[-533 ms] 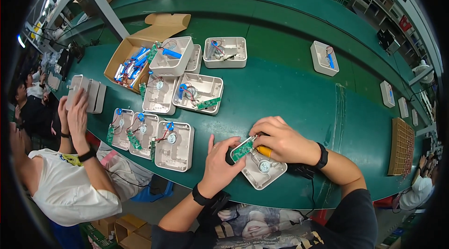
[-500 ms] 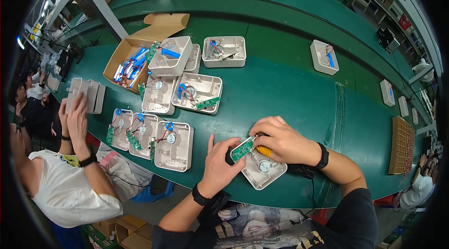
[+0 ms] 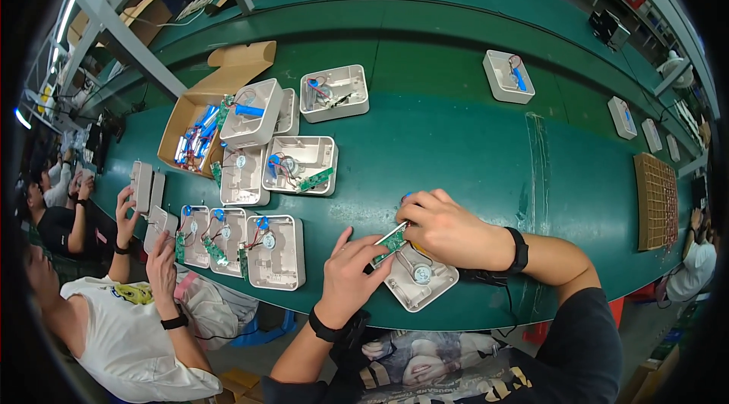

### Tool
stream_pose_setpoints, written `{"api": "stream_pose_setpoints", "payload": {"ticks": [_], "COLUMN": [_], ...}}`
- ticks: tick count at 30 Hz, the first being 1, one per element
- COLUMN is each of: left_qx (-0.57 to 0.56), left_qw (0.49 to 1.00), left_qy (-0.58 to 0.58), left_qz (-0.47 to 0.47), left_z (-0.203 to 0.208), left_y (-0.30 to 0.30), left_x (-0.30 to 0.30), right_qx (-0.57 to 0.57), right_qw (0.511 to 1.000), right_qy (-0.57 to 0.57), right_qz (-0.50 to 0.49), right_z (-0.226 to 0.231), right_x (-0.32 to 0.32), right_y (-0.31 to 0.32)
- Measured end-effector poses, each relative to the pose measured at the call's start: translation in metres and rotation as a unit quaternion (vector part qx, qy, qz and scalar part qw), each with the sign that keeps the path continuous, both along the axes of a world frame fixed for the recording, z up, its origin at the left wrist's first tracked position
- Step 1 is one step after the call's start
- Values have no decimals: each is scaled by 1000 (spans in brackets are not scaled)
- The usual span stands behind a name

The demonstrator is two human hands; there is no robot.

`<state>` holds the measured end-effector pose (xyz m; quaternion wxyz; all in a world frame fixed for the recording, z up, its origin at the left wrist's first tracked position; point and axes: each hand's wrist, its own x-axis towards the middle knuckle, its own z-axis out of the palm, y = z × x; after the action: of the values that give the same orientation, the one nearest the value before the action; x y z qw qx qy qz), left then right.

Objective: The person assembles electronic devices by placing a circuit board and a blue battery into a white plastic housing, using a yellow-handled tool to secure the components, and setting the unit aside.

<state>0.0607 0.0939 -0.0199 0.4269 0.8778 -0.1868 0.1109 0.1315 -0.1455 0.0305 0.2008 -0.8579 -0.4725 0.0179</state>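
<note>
In front of me lies an open white plastic housing [image 3: 414, 299], a round speaker [image 3: 422, 274] and thin wires inside it. My left hand [image 3: 351, 271] is closed on a narrow green circuit board [image 3: 392, 243], held tilted over the housing's left edge. My right hand [image 3: 459, 235] is closed, its fingertips bunched at the board's upper end. Below its palm shows a sliver of a yellow-handled tool [image 3: 419, 255]; the rest is hidden by the hand. A small blue part [image 3: 406, 196] peeks out beyond the right fingers.
Several white housings with boards and speakers stand left, including a near one [image 3: 276, 263]. Behind them is a cardboard box [image 3: 173, 127] of blue batteries. Another housing [image 3: 509, 77] sits far right, a brown tray [image 3: 655, 203] nearer. A co-worker's hand [image 3: 161, 271] handles housings at left.
The view has shifted slightly. My right hand has closed further over the board's end, covering most of the yellow handle. The co-worker at left has separated one housing from the others.
</note>
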Motion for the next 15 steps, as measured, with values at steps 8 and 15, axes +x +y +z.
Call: {"api": "stream_pose_setpoints", "payload": {"ticks": [8, 15], "left_qx": [53, 61], "left_qw": [998, 998], "left_qy": [-24, -6], "left_qz": [-8, -4], "left_z": [4, 9], "left_y": [-3, -5], "left_x": [2, 1], "right_qx": [-45, -52], "right_qw": [999, 998], "right_qy": [-26, -37], "right_qz": [-5, -8], "right_z": [1, 2], "right_x": [-4, -6], "right_y": [-1, 1]}}
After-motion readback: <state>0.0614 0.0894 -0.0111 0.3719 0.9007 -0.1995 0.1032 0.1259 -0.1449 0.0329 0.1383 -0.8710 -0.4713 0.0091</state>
